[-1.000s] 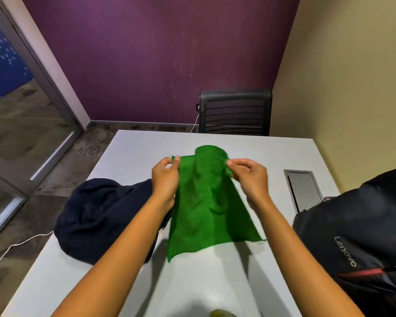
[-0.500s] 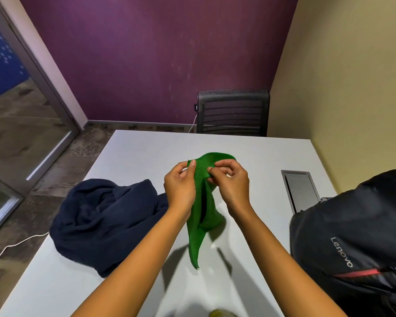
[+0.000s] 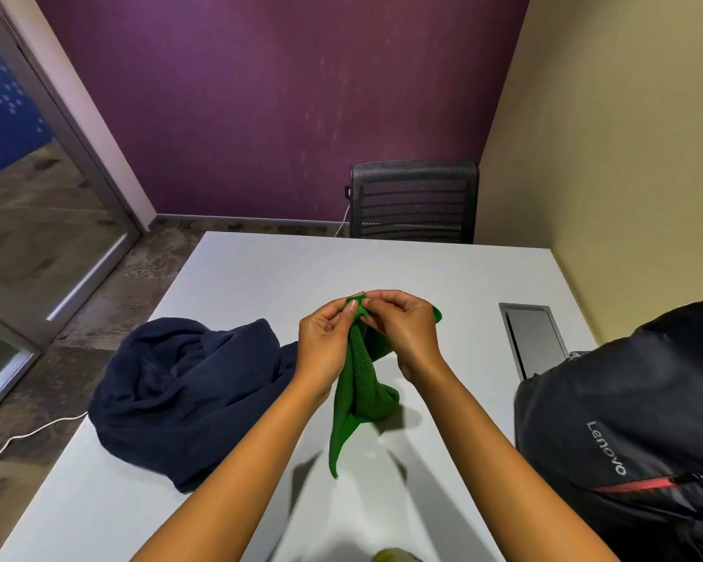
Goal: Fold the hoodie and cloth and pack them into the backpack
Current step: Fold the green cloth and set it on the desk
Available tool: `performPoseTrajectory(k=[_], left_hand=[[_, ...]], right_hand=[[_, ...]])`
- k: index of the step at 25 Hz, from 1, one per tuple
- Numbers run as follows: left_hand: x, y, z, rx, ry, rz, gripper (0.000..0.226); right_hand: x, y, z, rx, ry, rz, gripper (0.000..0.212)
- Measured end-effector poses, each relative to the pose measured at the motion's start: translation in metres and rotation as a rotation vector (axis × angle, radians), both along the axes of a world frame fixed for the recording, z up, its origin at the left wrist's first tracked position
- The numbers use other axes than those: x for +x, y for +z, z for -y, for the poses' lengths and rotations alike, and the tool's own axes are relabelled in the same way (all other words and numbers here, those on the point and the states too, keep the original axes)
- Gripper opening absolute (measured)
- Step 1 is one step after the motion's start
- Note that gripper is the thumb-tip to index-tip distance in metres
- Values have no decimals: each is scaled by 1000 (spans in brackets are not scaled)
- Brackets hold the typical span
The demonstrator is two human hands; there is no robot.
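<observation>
A green cloth (image 3: 362, 391) hangs above the white table (image 3: 260, 277), doubled over lengthwise, its lower tip dangling free. My left hand (image 3: 325, 342) and my right hand (image 3: 406, 334) meet at its top edge and both pinch the upper corners together. A dark navy hoodie (image 3: 187, 387) lies crumpled in a heap on the table to the left of my hands. A black backpack (image 3: 634, 432) with a white logo and a red stripe stands at the right edge; its opening is not visible.
A grey cable hatch (image 3: 534, 338) is set into the table just behind the backpack. A black mesh chair (image 3: 412, 200) stands at the table's far side. A white cable (image 3: 25, 436) runs on the floor at the left. A yellowish object (image 3: 390, 556) peeks in at the bottom edge.
The cloth was held spread wide between my hands. My hands have come together, bringing its top corners to meet, so it now hangs folded in half and narrower.
</observation>
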State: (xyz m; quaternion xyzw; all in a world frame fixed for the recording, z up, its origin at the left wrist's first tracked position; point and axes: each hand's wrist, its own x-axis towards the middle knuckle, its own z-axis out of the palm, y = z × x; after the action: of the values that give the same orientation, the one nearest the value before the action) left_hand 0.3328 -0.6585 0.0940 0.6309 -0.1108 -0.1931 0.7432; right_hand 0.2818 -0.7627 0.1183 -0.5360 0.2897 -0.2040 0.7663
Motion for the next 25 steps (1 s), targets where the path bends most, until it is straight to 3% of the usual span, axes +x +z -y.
performPoseTrajectory(k=[3, 14, 20, 22, 25], left_hand=[[3, -1, -3, -15, 14, -5, 23], [8, 2, -13, -55, -97, -38, 32], [31, 10, -21, 15, -54, 28, 18], [41, 20, -25, -25, -13, 46, 17], [55, 28, -36, -33, -13, 84, 17]], right_hand=[[0, 1, 0, -15, 22, 1, 16], [-3, 0, 8, -516, 68, -131, 11], [-6, -18, 48, -1411, 327, -391, 41], [-13, -27, 69, -1527, 396, -504, 44], [-20, -32, 94, -1483, 404, -491, 41]])
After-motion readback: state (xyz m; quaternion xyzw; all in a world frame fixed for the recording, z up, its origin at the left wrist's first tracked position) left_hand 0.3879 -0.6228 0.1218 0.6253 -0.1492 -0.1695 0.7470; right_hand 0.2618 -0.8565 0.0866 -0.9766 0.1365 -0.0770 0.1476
